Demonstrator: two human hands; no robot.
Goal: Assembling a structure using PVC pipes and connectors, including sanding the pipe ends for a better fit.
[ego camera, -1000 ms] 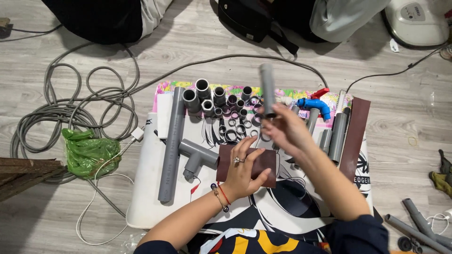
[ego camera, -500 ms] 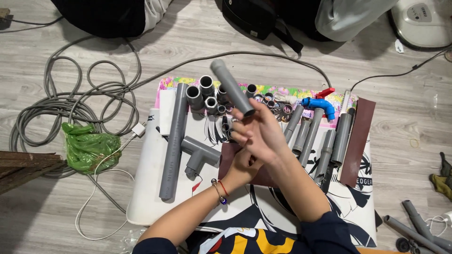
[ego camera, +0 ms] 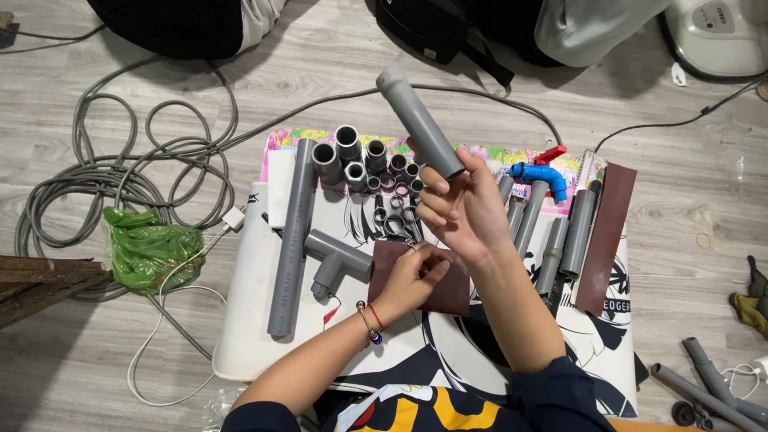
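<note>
Grey wood-plank floor, seen from above; a white printed mat lies at centre and carries the pipe parts.

Right hand: closed around the lower end of a short grey pipe. Pipe is lifted off the mat and tilted, its socket end pointing to 11 o'clock, above the cluster of fittings.

Left hand: fingers curled, pinching the upper edge of a dark brown sheet of sandpaper that lies flat on the mat. This hand sits at 7 o'clock from the right hand, just beside it; contact between the two hands cannot be told. Beaded bracelet on the left wrist.

On the mat:
- Long grey pipe, lying lengthwise, at 9 o'clock from the left hand.
- Grey tee fitting, between the long pipe and the sandpaper.
- Group of short grey couplings standing on end, at 12 o'clock from the tee.
- Row of grey pipe lengths at 3 o'clock from the right hand, with a blue tap at their upper end.
- Second brown strip along the right edge.

Off the mat: coiled grey cable and a green plastic bag, both at 9 o'clock.
</note>
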